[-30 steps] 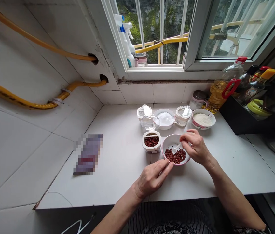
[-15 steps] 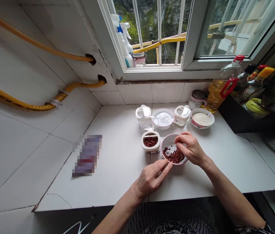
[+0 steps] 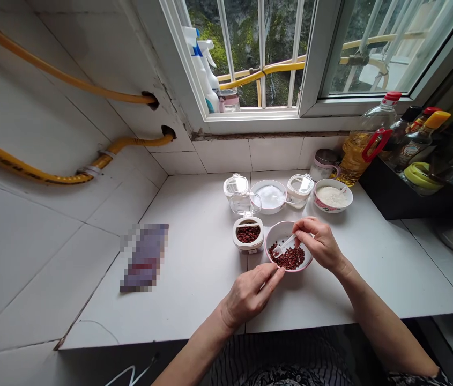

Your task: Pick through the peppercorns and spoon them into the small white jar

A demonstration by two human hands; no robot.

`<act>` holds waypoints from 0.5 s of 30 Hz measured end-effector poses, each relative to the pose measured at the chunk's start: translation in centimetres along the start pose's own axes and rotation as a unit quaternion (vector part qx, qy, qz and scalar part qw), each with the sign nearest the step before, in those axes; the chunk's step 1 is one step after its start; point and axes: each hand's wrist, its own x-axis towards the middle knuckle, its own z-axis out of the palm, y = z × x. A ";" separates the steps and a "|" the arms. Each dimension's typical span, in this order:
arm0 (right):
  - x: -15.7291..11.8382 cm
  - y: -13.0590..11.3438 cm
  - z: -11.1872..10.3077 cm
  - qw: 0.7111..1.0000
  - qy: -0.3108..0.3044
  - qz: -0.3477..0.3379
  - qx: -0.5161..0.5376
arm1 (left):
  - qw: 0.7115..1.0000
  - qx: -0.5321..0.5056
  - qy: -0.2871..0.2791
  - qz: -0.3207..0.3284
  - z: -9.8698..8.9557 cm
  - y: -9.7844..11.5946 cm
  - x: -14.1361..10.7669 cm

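A pink-rimmed white bowl (image 3: 271,231) holds dark red grains (image 3: 292,258). My right hand (image 3: 318,242) pinches the handle of a small white spoon (image 3: 284,245), whose scoop rests among the grains at the bowl's left side. The near left rim of the bowl is gripped between the fingers and thumb of my left hand (image 3: 252,292). Just left of the bowl stands a white jar (image 3: 247,246) with its clear lid (image 3: 245,203) flipped up and similar red grains inside.
Behind are a bowl of white powder (image 3: 268,196), two clear-lidded jars (image 3: 236,185) (image 3: 300,188) and a flowered bowl (image 3: 333,196). An oil bottle (image 3: 365,139) and a black box (image 3: 395,198) stand right. A blurred packet (image 3: 145,257) lies left.
My right hand has moved slightly to the right and the spoon's handle shows more. My left hand has stayed at the bowl's rim.
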 end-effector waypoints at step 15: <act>0.3 0.1 0.1 0.991 0.024 0.090 0.098 | 1.000 -0.003 0.005 -0.001 0.0 0.0 0.1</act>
